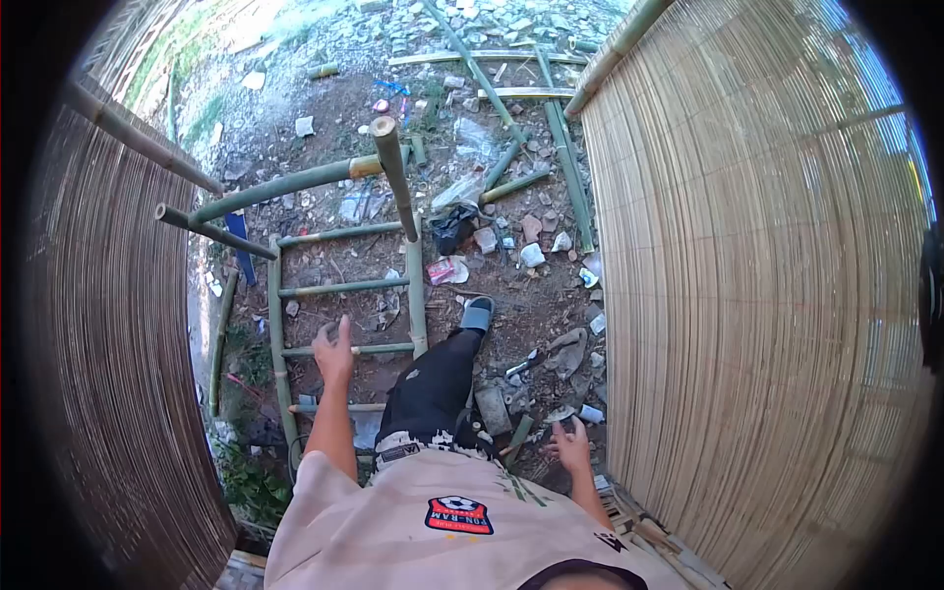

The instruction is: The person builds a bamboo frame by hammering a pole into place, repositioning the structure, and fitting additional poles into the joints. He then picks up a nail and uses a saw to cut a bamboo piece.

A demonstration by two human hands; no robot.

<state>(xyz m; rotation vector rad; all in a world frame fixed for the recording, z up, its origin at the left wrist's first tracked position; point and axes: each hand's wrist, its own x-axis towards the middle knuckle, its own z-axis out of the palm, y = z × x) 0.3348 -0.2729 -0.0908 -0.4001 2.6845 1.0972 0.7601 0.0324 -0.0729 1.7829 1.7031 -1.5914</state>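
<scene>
My left hand (334,352) hangs in the air over a green bamboo frame (417,295), its fingers apart with nothing in them. Several thin bamboo rungs (344,288) join the frame's two side poles like a ladder. At its far end a thicker bamboo crossbar (285,189) meets a post (393,177) that points up toward me. My right hand (570,444) is low on the right, also empty with loosely spread fingers, above littered ground near a pale cylinder (592,414). Neither hand appears to touch the frame.
Woven bamboo screens stand on the left (108,295) and right (728,285). Loose bamboo poles (565,167) lie ahead. Stones, plastic bags (455,226) and a grey cloth (567,352) litter the dirt. My sandalled foot (478,315) is beside the frame.
</scene>
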